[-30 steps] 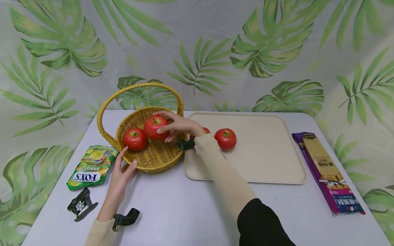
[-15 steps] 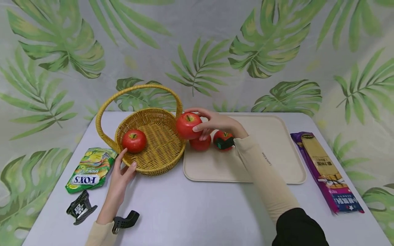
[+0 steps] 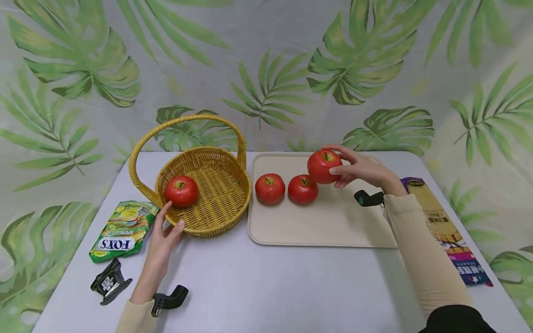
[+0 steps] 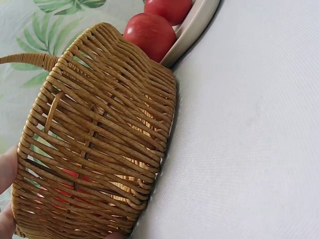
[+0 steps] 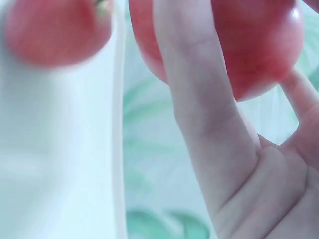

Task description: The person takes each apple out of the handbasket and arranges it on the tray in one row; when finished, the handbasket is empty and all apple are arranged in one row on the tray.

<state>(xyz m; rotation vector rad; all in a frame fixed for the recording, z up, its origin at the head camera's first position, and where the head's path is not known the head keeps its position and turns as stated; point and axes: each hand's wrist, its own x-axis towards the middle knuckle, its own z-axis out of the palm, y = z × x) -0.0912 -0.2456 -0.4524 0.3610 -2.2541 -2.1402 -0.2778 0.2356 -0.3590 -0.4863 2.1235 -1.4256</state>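
My right hand (image 3: 360,171) grips a red apple (image 3: 324,165) over the back part of a beige tray (image 3: 287,233). In the right wrist view, a finger (image 5: 202,89) crosses the front of this apple. Two more apples sit side by side on the tray, the left apple (image 3: 269,188) near the basket and the right apple (image 3: 302,189) partly overlapped by the held one. The round wicker basket (image 3: 222,203) has one apple (image 3: 181,191) in its left side. My left hand (image 3: 163,236) touches the basket's near left rim with thumb and index finger spread; its other fingers are mostly hidden.
A green pouch (image 3: 125,229) and a small black wrapper (image 3: 110,282) lie left of the basket. Right of the tray is a long purple and tan packet (image 3: 441,222), partly covered by my right arm. The basket's tall handle (image 3: 189,118) arches up behind its bowl.
My right hand has lifted one apple out of the basket and carried it right, past the two apples, over the tray. My left hand has stayed at the basket rim.
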